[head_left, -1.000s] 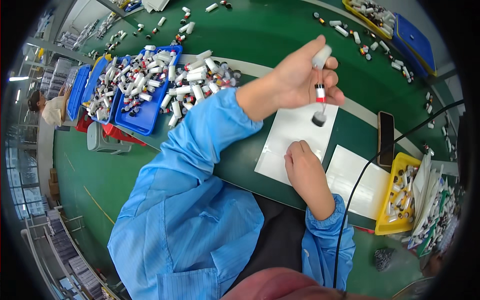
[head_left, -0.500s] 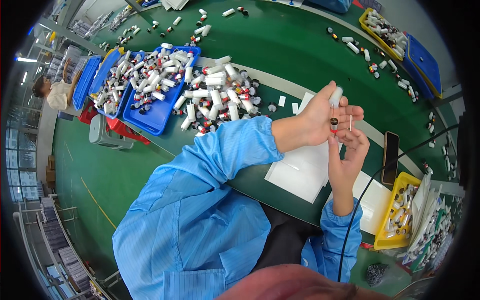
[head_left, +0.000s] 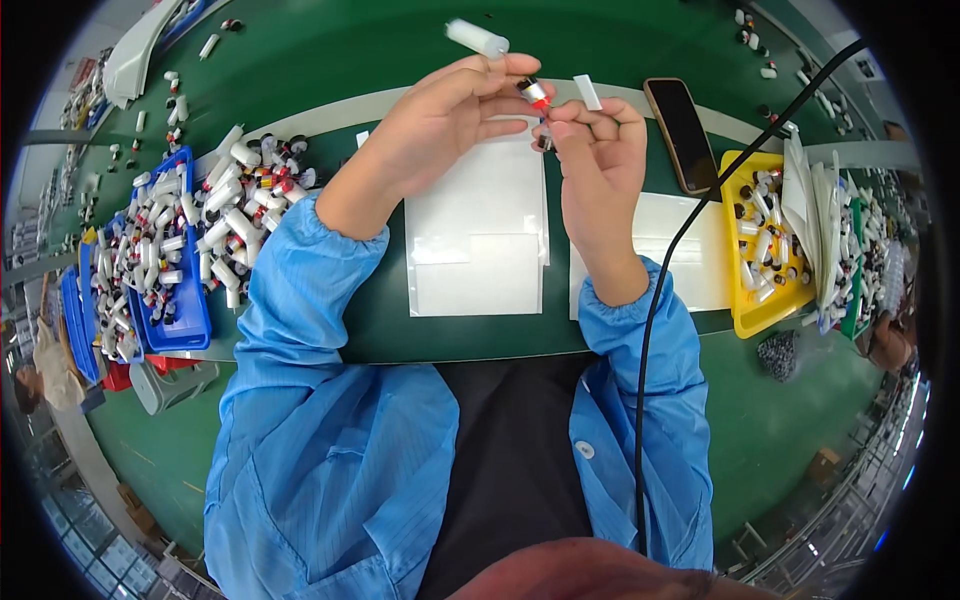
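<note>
My left hand [head_left: 440, 125] pinches a small red-banded tube [head_left: 533, 92] upright so my right hand [head_left: 598, 150], pinching a white strip [head_left: 587, 92], can reach its tip.

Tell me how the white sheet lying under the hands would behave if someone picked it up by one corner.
The white sheet lies flat and thin on the green table, so it would probably flop and bend. It looks light for its area and likely to slide if pushed. Its glossy face suggests it could be slippery. Both the left hand and right hand are above it, not pinning it.
</note>
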